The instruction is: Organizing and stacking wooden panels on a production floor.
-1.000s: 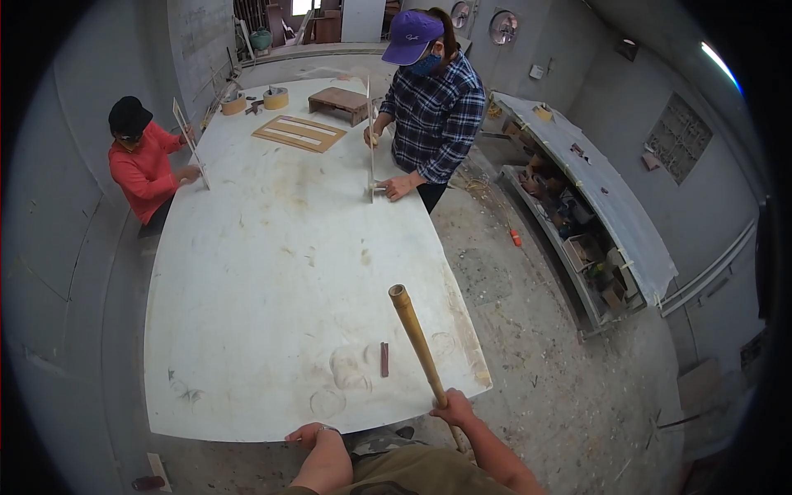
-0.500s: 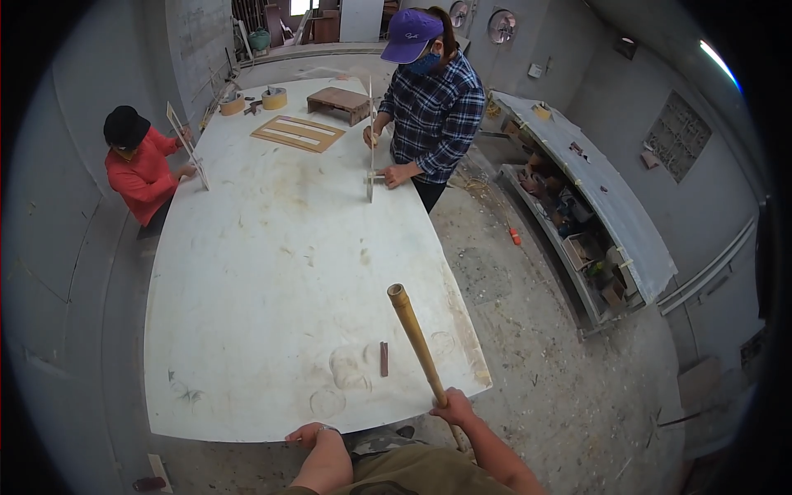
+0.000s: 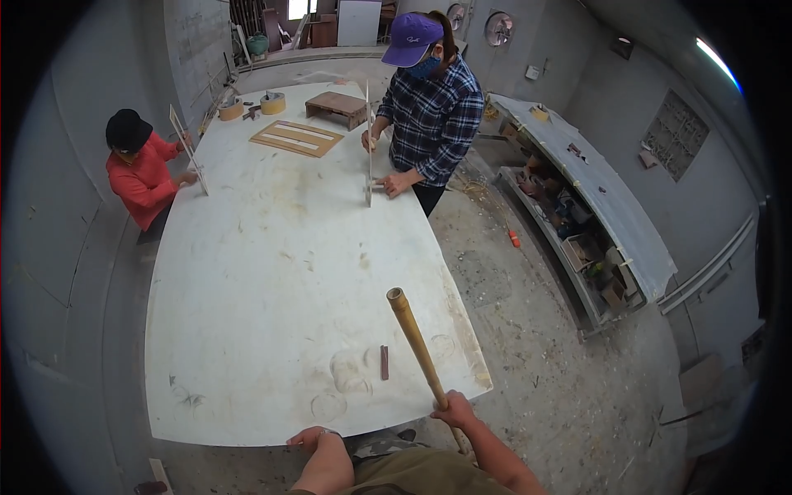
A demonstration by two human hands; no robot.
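My right hand [image 3: 453, 410] is wrapped round a bamboo pole [image 3: 420, 343], which slants up over the near right corner of the white table [image 3: 247, 330]. The pole's hollow upper end stands above the tabletop, and its lower part runs down beside my body. At the near edge of the table rests my left hand [image 3: 310, 438], with nothing in it; the fingers point left and are partly hidden. A short dark reddish-brown strip [image 3: 384, 363] lies on the table, left of the pole.
Across the table, one person in a plaid shirt [image 3: 437, 115] and another in a red top [image 3: 142, 177] each hold a thin upright panel. Tape rolls [image 3: 272, 103], a slotted wooden panel [image 3: 297, 139] and a low wooden stand [image 3: 337, 107] sit at the far end. A cluttered workbench [image 3: 594, 190] stands right.
The view has shifted very slightly. The far workers' panels and hands have moved a little; my hands and the bamboo pole keep their places.
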